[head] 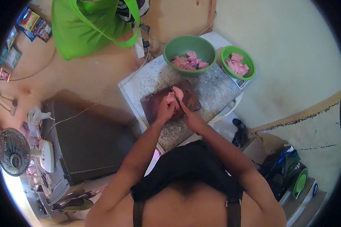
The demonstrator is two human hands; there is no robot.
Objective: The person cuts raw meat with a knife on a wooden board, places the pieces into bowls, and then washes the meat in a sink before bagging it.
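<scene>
A piece of raw pink meat (178,93) lies on a dark cutting board (151,107). My left hand (165,111) presses on the meat from the left side. In my right hand (191,117) is a knife (176,96), its blade lying across the meat and pointing away from me. Beyond the board stands a large green basin (189,71) with several cut pieces of pink meat (191,61) inside. To its right, a smaller green bowl (253,66) with more meat (236,65) rests on a kitchen scale (241,84).
The board lies on a worn white table (170,136). A bright green bag (82,31) is at the upper left, above a dark cabinet-like box (88,142). At the far left stands an electric fan (14,151). A pale wall (287,56) borders the right side.
</scene>
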